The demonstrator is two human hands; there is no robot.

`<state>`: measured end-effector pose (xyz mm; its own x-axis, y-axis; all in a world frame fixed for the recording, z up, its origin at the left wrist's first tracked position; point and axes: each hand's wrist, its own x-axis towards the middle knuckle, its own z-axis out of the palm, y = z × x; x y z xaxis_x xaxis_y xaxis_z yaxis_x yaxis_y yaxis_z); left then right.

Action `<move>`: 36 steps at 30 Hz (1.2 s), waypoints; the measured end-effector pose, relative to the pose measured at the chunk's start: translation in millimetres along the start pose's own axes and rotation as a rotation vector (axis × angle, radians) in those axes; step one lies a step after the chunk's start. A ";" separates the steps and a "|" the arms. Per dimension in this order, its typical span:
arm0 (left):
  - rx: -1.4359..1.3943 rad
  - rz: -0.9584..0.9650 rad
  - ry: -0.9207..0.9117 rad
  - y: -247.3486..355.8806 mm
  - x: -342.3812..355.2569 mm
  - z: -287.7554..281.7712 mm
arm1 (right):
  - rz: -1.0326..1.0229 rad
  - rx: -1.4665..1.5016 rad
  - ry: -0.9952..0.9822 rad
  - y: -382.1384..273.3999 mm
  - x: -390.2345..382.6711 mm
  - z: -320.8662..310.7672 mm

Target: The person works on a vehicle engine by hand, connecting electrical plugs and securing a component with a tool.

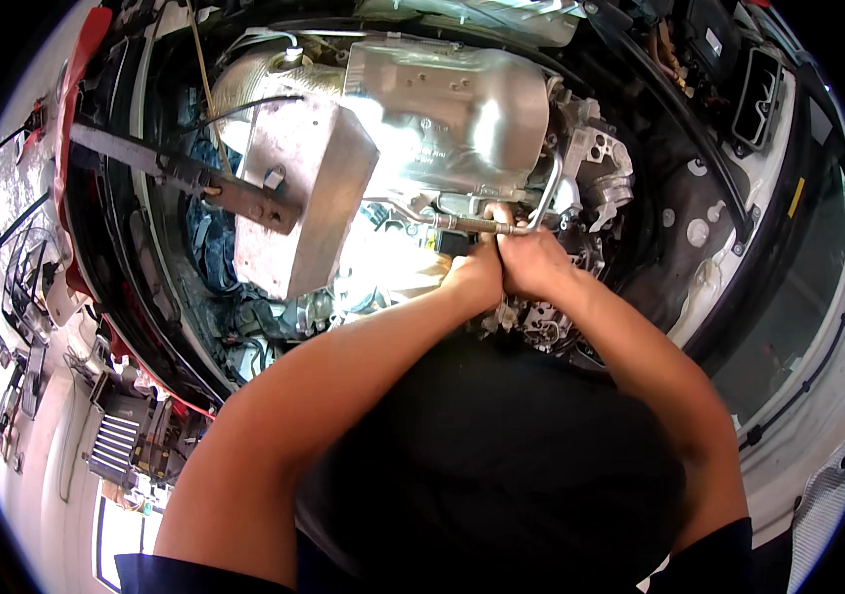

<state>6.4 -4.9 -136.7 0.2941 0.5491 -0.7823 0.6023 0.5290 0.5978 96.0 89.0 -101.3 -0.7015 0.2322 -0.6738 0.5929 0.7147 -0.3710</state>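
Both my hands are close together, reaching into a car's engine bay below a silver heat shield (452,119). My right hand (538,263) is closed beside a thin metal pipe (477,225), its fingers curled up around the pipe's right part. Pressed against it, my left hand (479,273) is closed too, next to a small black block (454,243). Whatever either hand holds is hidden by the fingers and glare. Metal engine parts (546,322) lie just under my wrists.
A silver metal box (299,188) with a flat steel bar (185,178) stands left of the heat shield. Strong light glares beside it. A black strut (685,129) slants at the right. A large black rounded shape (502,465) between my arms covers the near side.
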 end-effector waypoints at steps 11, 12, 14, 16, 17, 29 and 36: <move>-0.094 -0.186 -0.277 20.0 1.8 -26.3 | 0.090 0.183 -0.171 2.8 -1.1 -0.7; -0.168 -0.230 -0.207 13.9 3.6 -18.3 | 0.092 0.188 -0.210 -0.1 2.1 -5.8; -0.175 -0.242 -0.222 10.8 8.3 -14.5 | 0.104 0.198 -0.245 0.4 4.1 -7.4; -0.215 -0.295 -0.277 11.1 14.8 -14.4 | 0.072 0.119 -0.185 2.8 3.4 -6.4; -0.208 -0.300 -0.285 13.2 14.9 -18.0 | 0.075 0.130 -0.184 2.9 3.9 -7.4; -0.358 -0.412 -0.333 24.5 9.2 -28.5 | 0.137 0.224 -0.361 9.8 6.5 -1.4; 0.828 0.449 -0.261 -5.7 18.3 -4.9 | 0.121 0.121 0.123 -14.0 -31.1 -4.7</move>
<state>4.7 5.3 -153.6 0.7187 0.3750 -0.5855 0.6952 -0.3711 0.6156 107.6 74.9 -72.1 -0.6612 0.3955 -0.6375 0.7136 0.5939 -0.3717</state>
